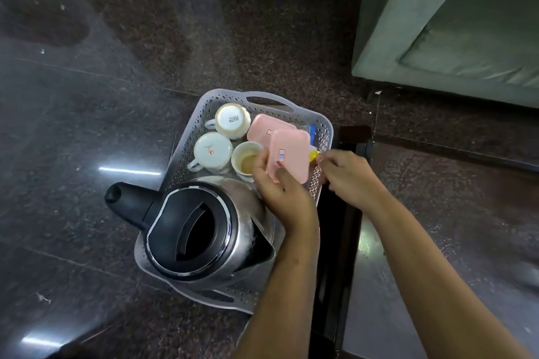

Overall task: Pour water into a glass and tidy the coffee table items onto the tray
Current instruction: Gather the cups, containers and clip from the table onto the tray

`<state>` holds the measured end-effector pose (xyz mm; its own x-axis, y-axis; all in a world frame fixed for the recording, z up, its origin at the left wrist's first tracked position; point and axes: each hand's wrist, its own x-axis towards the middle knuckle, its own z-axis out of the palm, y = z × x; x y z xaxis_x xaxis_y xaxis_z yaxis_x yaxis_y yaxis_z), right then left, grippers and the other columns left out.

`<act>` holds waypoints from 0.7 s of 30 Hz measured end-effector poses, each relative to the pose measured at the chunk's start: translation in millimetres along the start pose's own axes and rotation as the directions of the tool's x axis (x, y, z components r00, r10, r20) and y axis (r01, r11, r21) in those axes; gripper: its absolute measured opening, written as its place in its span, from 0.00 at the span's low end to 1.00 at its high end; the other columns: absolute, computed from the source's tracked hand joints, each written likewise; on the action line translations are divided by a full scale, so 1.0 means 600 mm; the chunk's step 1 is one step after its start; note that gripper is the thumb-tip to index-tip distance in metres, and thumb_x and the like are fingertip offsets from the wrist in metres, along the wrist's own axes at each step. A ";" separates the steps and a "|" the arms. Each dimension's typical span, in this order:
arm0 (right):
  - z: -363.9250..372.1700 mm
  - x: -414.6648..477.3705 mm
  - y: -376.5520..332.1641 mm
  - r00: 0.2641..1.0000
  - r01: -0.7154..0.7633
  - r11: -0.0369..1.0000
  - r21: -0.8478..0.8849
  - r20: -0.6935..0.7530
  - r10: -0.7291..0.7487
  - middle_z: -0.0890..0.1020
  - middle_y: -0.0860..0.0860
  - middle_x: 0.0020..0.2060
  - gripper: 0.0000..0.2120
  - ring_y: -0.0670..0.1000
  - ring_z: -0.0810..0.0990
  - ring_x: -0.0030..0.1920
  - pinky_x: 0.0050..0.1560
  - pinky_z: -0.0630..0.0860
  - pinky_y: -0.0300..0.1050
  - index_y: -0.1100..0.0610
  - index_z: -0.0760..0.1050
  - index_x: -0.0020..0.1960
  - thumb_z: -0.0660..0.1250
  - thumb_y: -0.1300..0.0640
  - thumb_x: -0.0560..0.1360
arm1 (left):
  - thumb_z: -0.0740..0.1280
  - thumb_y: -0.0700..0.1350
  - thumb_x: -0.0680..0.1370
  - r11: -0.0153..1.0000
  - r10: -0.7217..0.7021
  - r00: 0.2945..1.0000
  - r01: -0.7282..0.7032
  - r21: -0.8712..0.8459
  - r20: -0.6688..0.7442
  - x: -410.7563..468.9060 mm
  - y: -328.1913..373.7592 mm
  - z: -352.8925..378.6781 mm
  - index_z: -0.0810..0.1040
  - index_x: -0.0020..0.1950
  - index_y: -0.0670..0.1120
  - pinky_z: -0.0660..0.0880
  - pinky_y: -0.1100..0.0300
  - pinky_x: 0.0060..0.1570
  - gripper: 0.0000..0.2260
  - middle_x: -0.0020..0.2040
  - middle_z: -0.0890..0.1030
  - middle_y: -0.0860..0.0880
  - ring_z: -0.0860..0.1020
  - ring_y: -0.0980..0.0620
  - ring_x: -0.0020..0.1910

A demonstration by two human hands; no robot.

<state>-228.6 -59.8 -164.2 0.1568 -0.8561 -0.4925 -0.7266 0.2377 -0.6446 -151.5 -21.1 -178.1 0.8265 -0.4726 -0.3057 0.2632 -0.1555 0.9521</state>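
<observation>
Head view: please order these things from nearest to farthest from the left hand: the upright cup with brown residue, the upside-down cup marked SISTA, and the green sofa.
From the left hand:
1. Upright cup with brown residue, beside its fingers, in the tray.
2. Upside-down cup marked SISTA, at the tray's far left corner.
3. Green sofa, on the floor at the upper right.
</observation>
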 end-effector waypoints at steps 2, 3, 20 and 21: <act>-0.004 0.010 0.005 0.980 0.103 0.990 -0.098 -0.160 -0.118 0.81 0.53 0.47 0.12 0.54 0.77 0.48 0.49 0.73 0.46 0.54 0.80 0.49 0.58 0.58 0.78 | 0.56 0.30 0.79 0.994 0.113 0.992 -0.113 0.010 -0.055 0.004 0.009 0.005 0.68 0.62 0.32 0.72 0.52 0.59 0.12 0.58 0.74 0.37 0.75 0.41 0.55; -0.004 0.016 0.008 0.959 0.144 0.970 -0.194 -0.214 -0.186 0.80 0.53 0.51 0.12 0.55 0.75 0.52 0.52 0.72 0.47 0.54 0.80 0.53 0.58 0.59 0.78 | 0.56 0.31 0.80 0.987 0.159 0.985 -0.159 0.008 -0.068 0.007 0.013 0.009 0.68 0.62 0.32 0.72 0.57 0.57 0.11 0.57 0.74 0.39 0.75 0.46 0.53; 0.053 0.074 -0.027 0.906 0.393 0.379 -0.838 0.282 -0.315 0.72 0.52 0.67 0.22 0.54 0.68 0.69 0.72 0.49 0.63 0.54 0.64 0.71 0.60 0.55 0.77 | 0.54 0.31 0.80 0.989 0.076 0.992 -0.088 -0.121 -0.101 0.031 0.006 0.021 0.66 0.60 0.31 0.72 0.52 0.50 0.09 0.54 0.73 0.36 0.73 0.45 0.49; 0.053 0.073 -0.027 0.906 0.397 0.383 -0.834 0.290 -0.308 0.71 0.52 0.69 0.24 0.54 0.67 0.70 0.72 0.48 0.63 0.53 0.62 0.72 0.61 0.55 0.77 | 0.54 0.31 0.80 0.988 0.076 0.992 -0.088 -0.125 -0.099 0.032 0.006 0.020 0.66 0.60 0.31 0.72 0.52 0.50 0.09 0.53 0.73 0.38 0.73 0.45 0.49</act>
<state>-188.6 -86.2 -194.0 0.5593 -0.7161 -0.4175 -0.7741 -0.6314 0.0459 -140.9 -41.2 -180.8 0.8891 -0.3953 -0.2308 0.2498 -0.0035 0.9683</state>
